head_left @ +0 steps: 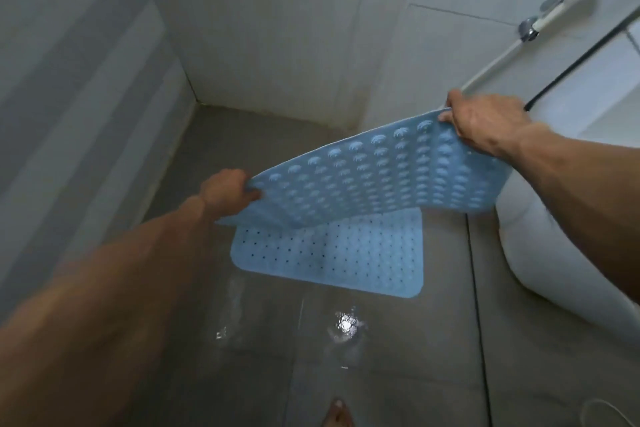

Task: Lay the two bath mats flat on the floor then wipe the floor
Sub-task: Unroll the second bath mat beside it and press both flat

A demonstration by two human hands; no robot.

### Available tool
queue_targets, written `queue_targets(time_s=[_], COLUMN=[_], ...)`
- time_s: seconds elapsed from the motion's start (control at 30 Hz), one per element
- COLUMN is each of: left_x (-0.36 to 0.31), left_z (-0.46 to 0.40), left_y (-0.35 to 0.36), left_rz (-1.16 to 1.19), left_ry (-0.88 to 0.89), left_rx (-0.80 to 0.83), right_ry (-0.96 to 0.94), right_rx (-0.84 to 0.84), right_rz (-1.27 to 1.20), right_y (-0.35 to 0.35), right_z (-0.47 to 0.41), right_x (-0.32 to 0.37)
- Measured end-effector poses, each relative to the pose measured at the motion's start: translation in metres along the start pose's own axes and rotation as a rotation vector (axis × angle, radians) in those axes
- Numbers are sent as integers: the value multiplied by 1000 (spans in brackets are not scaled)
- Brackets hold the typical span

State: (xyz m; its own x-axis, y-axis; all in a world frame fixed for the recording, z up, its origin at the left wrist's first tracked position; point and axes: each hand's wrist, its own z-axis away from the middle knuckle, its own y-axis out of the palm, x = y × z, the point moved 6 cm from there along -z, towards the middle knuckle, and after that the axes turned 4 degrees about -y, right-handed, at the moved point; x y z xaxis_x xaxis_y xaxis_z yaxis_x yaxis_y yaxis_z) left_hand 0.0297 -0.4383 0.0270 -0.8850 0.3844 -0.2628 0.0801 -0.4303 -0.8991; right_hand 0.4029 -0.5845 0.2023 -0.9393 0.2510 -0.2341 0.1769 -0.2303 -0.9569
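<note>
Second mat [374, 177] is off the floor, stretched between my hands with its suction-cup side facing up toward me. Left hand [227, 189] pinches one end, fingers curled over the edge; right hand [485, 121] pinches the far end near the wall, thumb below and fingers on top, as far as I can see. First mat [329, 253] already lies flat on the floor [381, 357], pebbled side up, small drain holes in rows; the held mat hangs just above its far edge and hides part of it. Judgement: step in hand is placing the second mat, so the task is roughly halfway through the laying and the wiping is not begun. To do it well I should turn the cups downward, keep the sheet taut so it does not fold on itself, lower one end first beside the first mat without overlap, then roll the rest down and press out air. Material reads as soft blue rubber or vinyl, floppy, sagging in the middle. Floor is grey tile, wet, with a bright glare patch near my foot [336, 412]; slippery, likely. White toilet [554, 253] sits to the right, shower hose [495, 62] on the tiled wall.
</note>
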Motion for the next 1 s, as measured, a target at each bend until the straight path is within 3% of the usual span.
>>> queue_targets(time_s=[0.1,0.3,0.47,0.6,0.7,0.83,1.0], left_x=[17,39,58,49,43,40,56], left_z=[19,59,88,86,71,26,-67], left_y=[-2,39,96,127,163,237,337], left_rz=[-189,-277,-302,-326,-339,-385,-372], left_ry=[114,202,213,171,117,109,135], left_rx=[108,413,689,815,899,838,475], right_ry=[73,32,-11,-81,-110,-26,70], right_rx=[157,449,661,832,866,788,580], right_rz=[-90,-169,-241,-308,-323,-302,-237], right_y=[63,160,227,269,314,409,529], right_z=[42,117,161,176,173,150,101], right_x=[13,53,65,68,67,67,64])
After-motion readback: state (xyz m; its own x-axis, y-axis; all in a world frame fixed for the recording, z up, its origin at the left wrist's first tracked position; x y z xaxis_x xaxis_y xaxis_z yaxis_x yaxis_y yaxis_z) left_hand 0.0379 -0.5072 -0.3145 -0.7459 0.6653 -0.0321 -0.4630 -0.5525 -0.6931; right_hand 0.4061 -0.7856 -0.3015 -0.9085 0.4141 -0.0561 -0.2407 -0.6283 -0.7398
